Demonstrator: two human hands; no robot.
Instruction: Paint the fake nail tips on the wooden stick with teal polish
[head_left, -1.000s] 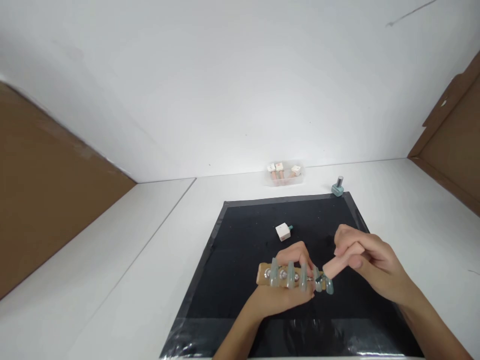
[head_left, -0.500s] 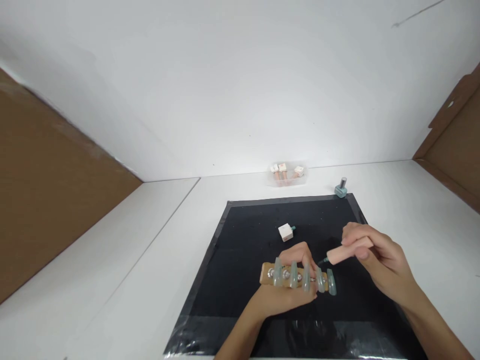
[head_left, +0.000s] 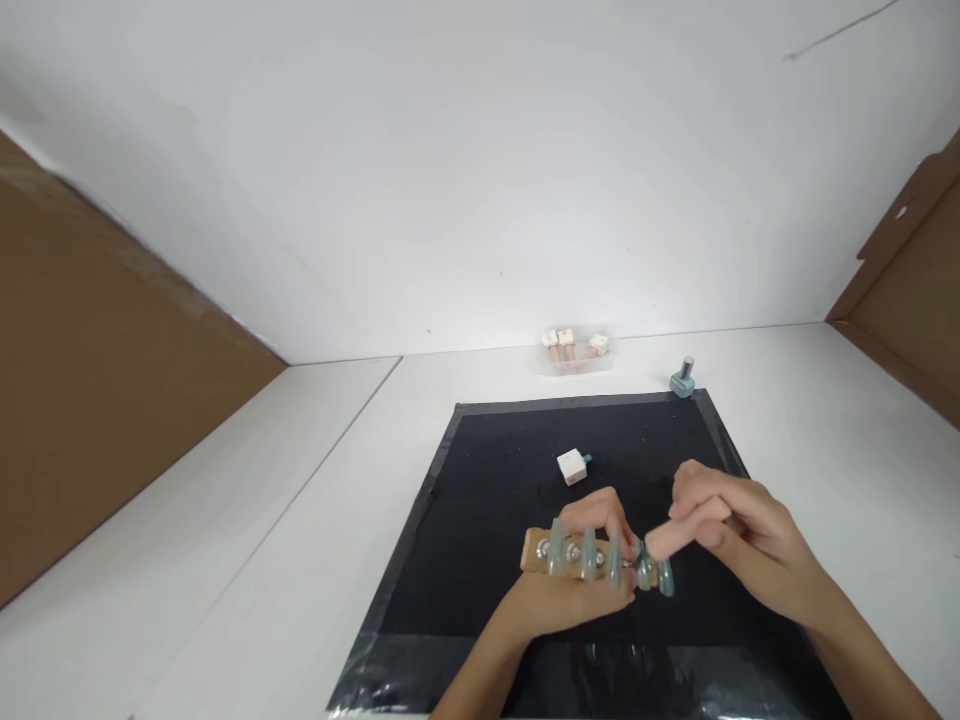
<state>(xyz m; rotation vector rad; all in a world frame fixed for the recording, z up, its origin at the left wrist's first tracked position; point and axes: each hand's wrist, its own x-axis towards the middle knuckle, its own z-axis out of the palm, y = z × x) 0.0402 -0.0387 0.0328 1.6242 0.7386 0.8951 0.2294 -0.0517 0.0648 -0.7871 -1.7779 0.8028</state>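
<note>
My left hand [head_left: 577, 600] is wrapped round a wooden nail display stand [head_left: 532, 550], which carries several long grey-green false nails [head_left: 556, 548] in a row on round metal mounts. Between the fingers of my right hand [head_left: 742, 525] is a pink nail polish brush cap [head_left: 686, 530], tilted down to the left. Its lower end is over the nails at the right end of the stand, and the bristles are hard to make out there. Behind my left hand lies a square white polish bottle [head_left: 572, 467] with a green neck.
Both hands are above a black mat [head_left: 502, 470] taped to the white table [head_left: 330, 530]. A clear plastic box [head_left: 577, 365] with several white-and-pink bottles stands by the back wall. A small teal bottle [head_left: 682, 383] with a silver cap is at the mat's far right corner. Cardboard panels [head_left: 112, 380] flank both sides.
My right hand has moved down and left, bringing the brush cap from beside the stand to over its right-hand nails. My left hand and the stand have barely moved.
</note>
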